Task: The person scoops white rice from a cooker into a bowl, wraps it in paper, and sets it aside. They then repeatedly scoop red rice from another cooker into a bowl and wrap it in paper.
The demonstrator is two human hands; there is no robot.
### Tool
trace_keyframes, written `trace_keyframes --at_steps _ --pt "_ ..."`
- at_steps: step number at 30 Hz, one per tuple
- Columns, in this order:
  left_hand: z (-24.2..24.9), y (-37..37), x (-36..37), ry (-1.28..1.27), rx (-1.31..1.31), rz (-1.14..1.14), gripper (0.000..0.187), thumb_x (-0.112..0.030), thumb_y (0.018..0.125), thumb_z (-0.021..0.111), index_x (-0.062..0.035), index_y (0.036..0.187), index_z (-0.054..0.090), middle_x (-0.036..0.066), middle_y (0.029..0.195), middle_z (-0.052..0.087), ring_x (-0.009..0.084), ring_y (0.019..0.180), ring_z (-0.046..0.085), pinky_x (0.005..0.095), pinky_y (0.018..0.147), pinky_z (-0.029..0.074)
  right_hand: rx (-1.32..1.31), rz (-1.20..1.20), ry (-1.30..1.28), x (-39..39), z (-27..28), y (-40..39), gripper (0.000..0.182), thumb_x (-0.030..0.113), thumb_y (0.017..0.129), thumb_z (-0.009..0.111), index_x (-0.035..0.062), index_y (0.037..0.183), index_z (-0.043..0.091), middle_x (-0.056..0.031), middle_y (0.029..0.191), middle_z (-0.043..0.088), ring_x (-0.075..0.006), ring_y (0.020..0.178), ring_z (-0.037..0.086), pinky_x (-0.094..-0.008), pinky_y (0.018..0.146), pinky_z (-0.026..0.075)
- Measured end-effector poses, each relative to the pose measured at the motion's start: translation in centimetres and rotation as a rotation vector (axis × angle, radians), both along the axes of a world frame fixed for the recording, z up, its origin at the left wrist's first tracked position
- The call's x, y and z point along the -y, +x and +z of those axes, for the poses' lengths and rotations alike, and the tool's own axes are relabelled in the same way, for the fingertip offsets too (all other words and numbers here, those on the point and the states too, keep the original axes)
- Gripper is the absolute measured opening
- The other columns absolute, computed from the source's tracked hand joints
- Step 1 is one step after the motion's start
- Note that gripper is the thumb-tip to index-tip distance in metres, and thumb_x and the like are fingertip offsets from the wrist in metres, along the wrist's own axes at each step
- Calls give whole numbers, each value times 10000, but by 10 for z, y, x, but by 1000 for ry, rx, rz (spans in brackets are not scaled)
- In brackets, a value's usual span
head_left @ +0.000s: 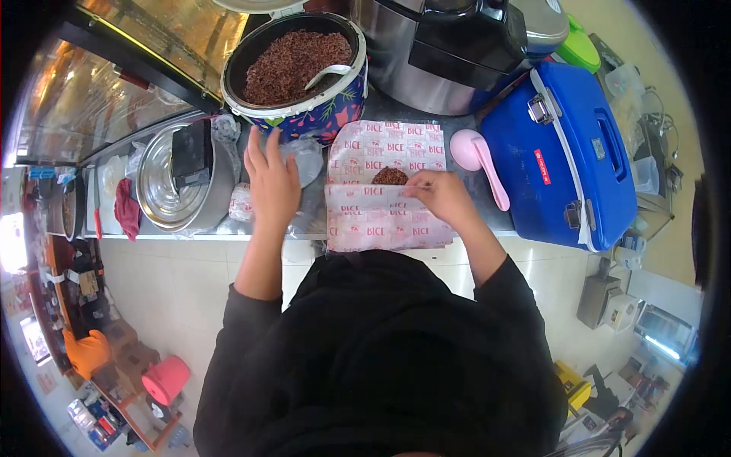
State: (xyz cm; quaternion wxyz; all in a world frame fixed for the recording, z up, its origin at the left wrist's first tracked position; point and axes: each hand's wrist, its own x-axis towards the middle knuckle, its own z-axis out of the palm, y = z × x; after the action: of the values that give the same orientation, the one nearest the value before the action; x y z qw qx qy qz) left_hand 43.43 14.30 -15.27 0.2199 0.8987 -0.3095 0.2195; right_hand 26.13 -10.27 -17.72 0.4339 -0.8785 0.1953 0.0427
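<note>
A stack of printed wrapping paper point(388, 225) lies at the counter's front edge, with a small mound of dark reddish-brown cooked rice point(390, 177) on it. One sheet's near part is folded up to the mound. My right hand point(442, 196) pinches the wrapping paper at the fold, just right of the rice. My left hand point(274, 179) is held out with its fingers apart and nothing in it, in front of a flowered rice cooker point(324, 116). The cooker stands open, full of the same rice, with a white spoon point(329, 75) resting in it.
A pink spoon point(493, 171) lies between the papers and a blue cooler box point(567, 160). Left of my left hand are a paper-wrapped bundle point(241, 203) and a steel pot point(213, 199). A large steel cooker point(415, 61) stands behind, a glass display case point(129, 84) at the left.
</note>
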Motion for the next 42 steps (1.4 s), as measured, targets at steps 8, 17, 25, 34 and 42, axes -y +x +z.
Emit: trace_keyframes --at_steps 8,17,25,34,42 --pt "-71 -71 48 213 -197 -1053 437 -138 823 548 -84 1256 548 110 1396 468 266 1316 433 502 1107 308 -27 -82 43 37 -50 25 189 228 825 715 75 936 718 -93 803 686 -207 700 655 -321 635 499" --pt "-78 -68 58 312 -24 -966 428 -178 856 525 -132 1282 546 70 1399 481 191 1298 463 580 1126 233 243 -141 -771 42 -82 22 160 232 821 661 136 932 726 -82 825 563 -288 798 566 -436 681 431" --pt "-80 -49 85 -85 -424 -950 459 -66 797 634 -135 1245 561 105 1256 550 281 1185 546 630 1080 271 387 -227 -158 52 -53 44 244 153 728 754 78 899 597 -104 836 608 -255 792 626 -387 695 466" --pt "-52 -34 86 37 -129 -549 722 -359 681 786 -177 1319 499 115 1390 431 355 1362 328 718 1065 120 384 316 -291 42 17 2 207 -12 752 646 55 946 678 -75 807 628 -258 795 617 -351 720 489" --pt "-83 -28 50 138 115 -670 204 -222 770 659 -202 972 679 -22 1105 614 209 1022 615 671 1105 136 477 271 -510 30 4 -38 87 48 711 661 120 758 675 -29 780 638 -244 794 628 -362 754 497"
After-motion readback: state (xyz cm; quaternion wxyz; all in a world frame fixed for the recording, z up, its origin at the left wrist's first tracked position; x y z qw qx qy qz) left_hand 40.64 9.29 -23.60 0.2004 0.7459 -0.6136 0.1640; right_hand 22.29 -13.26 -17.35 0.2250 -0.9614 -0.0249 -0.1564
